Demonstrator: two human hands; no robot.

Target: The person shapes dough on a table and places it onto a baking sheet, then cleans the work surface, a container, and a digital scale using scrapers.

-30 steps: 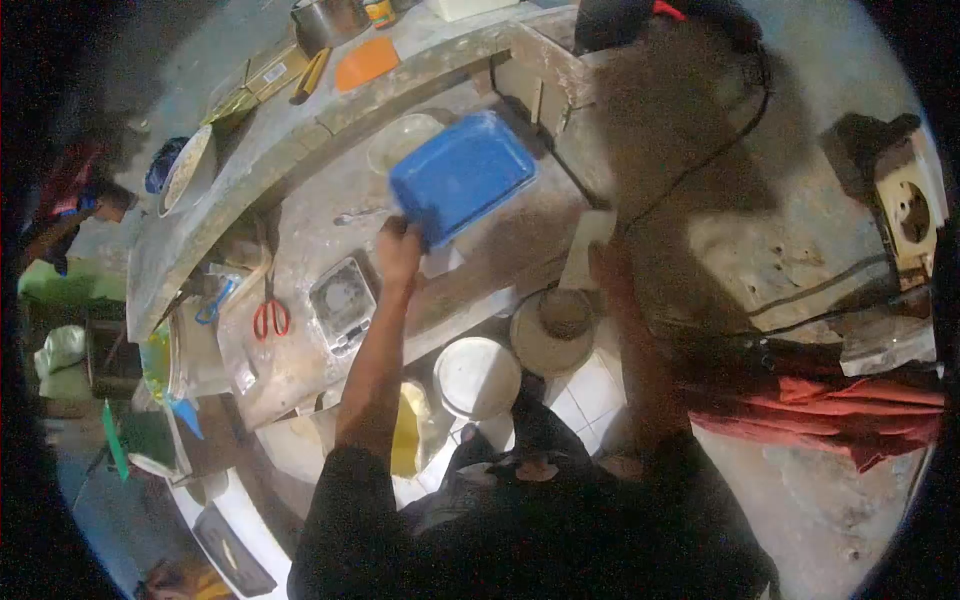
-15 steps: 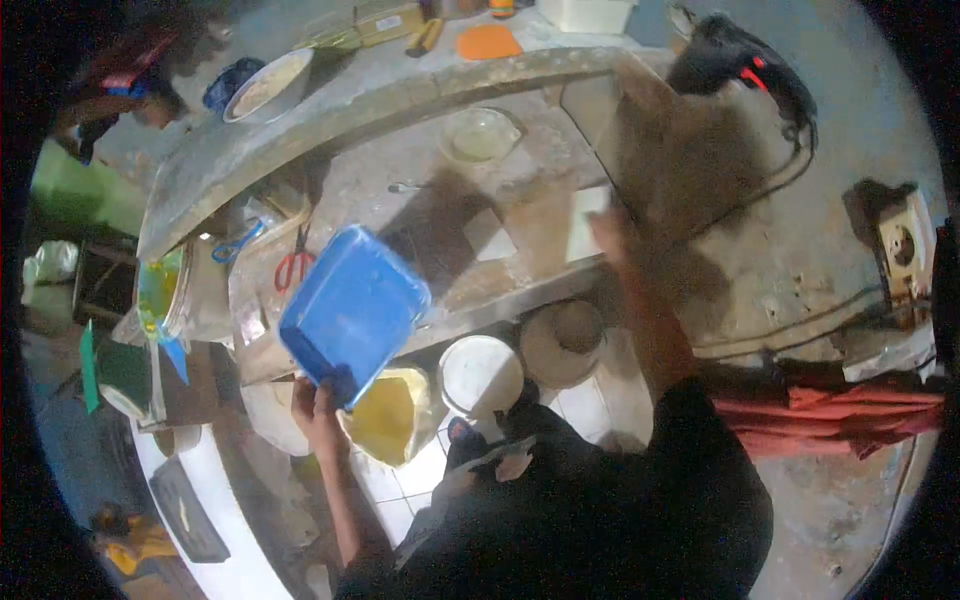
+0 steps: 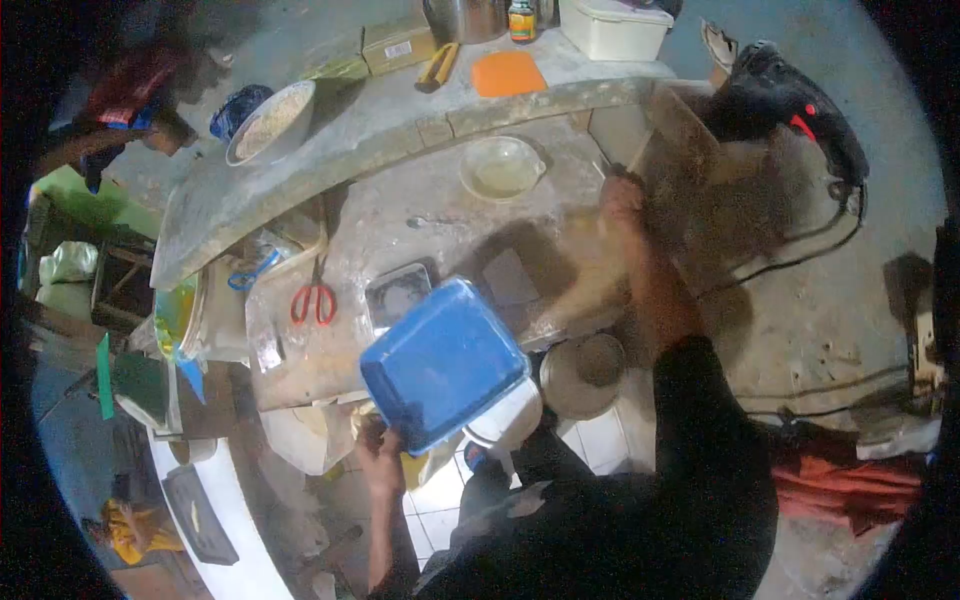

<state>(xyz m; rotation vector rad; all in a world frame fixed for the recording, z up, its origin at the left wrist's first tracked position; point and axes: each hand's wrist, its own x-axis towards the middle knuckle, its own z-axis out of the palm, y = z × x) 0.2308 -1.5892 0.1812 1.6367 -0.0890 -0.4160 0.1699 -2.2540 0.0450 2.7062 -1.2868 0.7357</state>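
Observation:
My left hand point(image 3: 380, 460) grips a shallow blue plastic tray point(image 3: 445, 365) by its near left corner, tilted above the worktable's front edge. At the table's right side, my right hand point(image 3: 622, 200) has its fingers curled in; a thin, light, narrow object shows beside them, too blurred to name. Left of that hand, a shallow bowl point(image 3: 500, 168) with pale contents stands on the table. A square pale sheet point(image 3: 510, 277) lies in shadow beyond the blue tray. Partly behind the tray is a small rectangular pan point(image 3: 398, 295) holding something whitish.
Red-handled scissors point(image 3: 313, 305) and a small spoon point(image 3: 430, 221) lie on the table. The raised ledge behind bears a large bowl point(image 3: 272, 125), an orange scraper point(image 3: 508, 74) and a white tub point(image 3: 615, 30). Below the front edge stand a white bucket point(image 3: 510, 418) and a round container point(image 3: 582, 375).
The blue tray in my left hand has moved right, uncovering the small pan. My right hand has moved away from the front edge, and the white sheet beside it is no longer seen there.

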